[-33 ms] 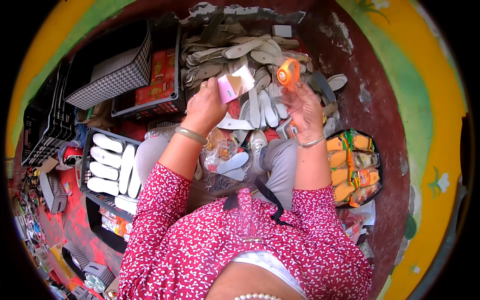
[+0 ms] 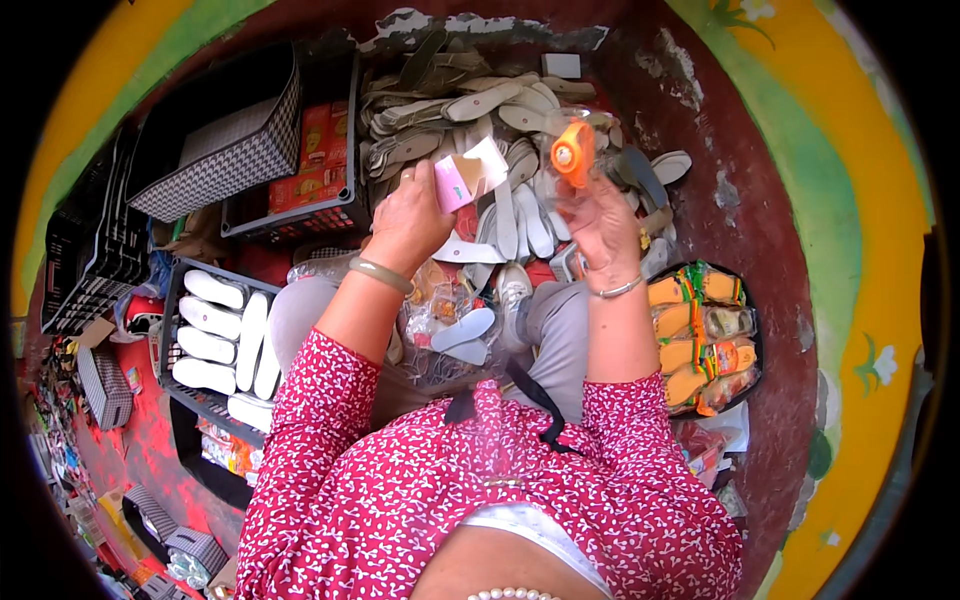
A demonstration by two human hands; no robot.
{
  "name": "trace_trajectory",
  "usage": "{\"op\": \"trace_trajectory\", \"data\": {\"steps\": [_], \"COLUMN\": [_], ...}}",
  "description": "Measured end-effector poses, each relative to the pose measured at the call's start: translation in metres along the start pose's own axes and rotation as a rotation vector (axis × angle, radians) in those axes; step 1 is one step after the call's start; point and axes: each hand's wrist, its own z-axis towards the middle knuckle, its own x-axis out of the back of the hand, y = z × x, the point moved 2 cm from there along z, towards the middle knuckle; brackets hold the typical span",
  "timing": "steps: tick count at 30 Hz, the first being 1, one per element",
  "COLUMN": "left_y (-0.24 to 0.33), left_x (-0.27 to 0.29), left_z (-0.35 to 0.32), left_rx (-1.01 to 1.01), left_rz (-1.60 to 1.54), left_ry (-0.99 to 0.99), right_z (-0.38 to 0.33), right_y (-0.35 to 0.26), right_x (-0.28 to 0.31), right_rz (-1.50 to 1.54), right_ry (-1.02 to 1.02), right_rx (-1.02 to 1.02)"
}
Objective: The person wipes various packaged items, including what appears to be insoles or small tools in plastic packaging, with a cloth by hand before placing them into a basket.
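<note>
My left hand (image 2: 410,215) is raised in front of me and grips a small pink and white card (image 2: 468,175) by its lower edge. Level with it, my right hand (image 2: 600,215) holds up a small orange round gadget (image 2: 573,152) in a clear plastic wrapper, pinched between the fingertips. The two things are held a short way apart above a heap of grey and white shoe insoles (image 2: 480,110). More clear packets with insoles (image 2: 455,325) lie on my lap between my knees.
A black crate with white insoles (image 2: 215,345) stands at my left. A black crate with orange boxes (image 2: 310,165) and a checked fabric bin (image 2: 215,150) are at the far left. A black tray of orange wrapped packs (image 2: 700,335) sits at my right, by the painted wall (image 2: 800,200).
</note>
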Motion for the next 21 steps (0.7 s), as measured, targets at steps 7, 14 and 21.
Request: {"op": "trace_trajectory", "data": {"steps": [7,14,21], "left_y": [0.007,0.014,0.019], "left_x": [-0.009,-0.013,-0.012], "left_z": [-0.005,-0.011,-0.012], "left_rx": [-0.048,-0.089,-0.101], "left_rz": [-0.021,-0.024,-0.020], "left_ry": [-0.102,-0.117,-0.180], "right_z": [-0.001,0.010,0.013], "right_y": [0.024,0.029,0.028], "right_x": [-0.008,-0.009,-0.007], "right_rz": [0.289,0.335,0.393], "right_ry": [-0.205,-0.187,-0.157], "right_rx": [-0.100,-0.103,-0.111]}}
